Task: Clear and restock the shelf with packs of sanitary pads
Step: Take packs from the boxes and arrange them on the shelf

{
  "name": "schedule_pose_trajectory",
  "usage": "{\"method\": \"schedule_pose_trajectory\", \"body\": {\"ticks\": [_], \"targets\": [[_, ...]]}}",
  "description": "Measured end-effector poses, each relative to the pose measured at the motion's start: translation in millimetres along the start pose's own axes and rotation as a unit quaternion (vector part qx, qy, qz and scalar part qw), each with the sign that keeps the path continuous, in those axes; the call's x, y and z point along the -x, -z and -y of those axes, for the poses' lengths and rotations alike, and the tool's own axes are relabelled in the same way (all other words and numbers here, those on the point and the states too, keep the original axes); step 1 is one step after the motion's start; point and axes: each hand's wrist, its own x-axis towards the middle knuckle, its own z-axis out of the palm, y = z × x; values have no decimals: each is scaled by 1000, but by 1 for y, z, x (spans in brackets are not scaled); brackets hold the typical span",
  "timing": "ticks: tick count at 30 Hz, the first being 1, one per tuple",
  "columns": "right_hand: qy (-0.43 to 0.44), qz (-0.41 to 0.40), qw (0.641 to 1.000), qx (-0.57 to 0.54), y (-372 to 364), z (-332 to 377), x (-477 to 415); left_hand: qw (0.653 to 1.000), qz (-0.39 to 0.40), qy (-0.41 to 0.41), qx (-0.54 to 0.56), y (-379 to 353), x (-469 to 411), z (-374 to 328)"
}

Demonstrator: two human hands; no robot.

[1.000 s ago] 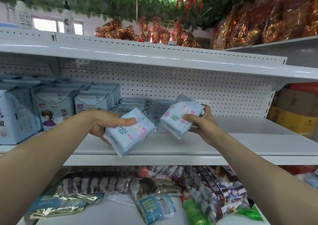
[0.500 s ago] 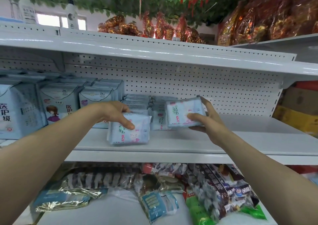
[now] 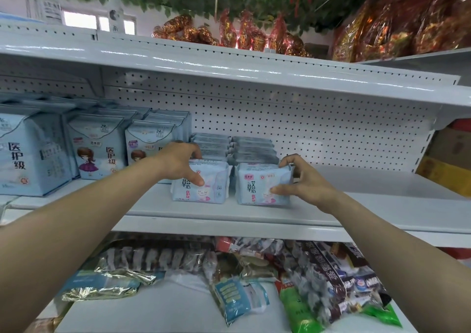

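Head view: left hand gripping left pad pack, fingers over its top and face; right hand pinching right pad pack. Both upright, side by side on shelf.

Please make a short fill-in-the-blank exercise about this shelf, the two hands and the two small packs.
1. The left hand and the right hand each touch one small ____.
2. Both small packs stand on the white ____, side by side.
3. The taller packs stand to the ____ of the left small pack.
4. Behind the right small pack lie flat grey ____.

Answers: pack; shelf; left; stacks
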Motion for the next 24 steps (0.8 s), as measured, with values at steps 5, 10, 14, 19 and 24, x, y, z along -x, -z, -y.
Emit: {"method": "schedule_pose_trajectory", "body": {"ticks": [5,10,14,19,24], "targets": [[18,-20,994,103,3,-7,-11,1000,-22,2,-16,-2,-2,-1],[42,-39,970,238,-1,0,-18,999,-32,16,-33,-4,-3,-2],[53,-38,957,282,-5,4,-21,998,-37,31,-47,-5,-4,-2],[56,-44,951,302,-7,8,-22,996,-44,20,-75,-5,-3,-3],[58,-55,941,328,-9,10,-24,995,-42,-2,-95,-5,-5,-4]]}}
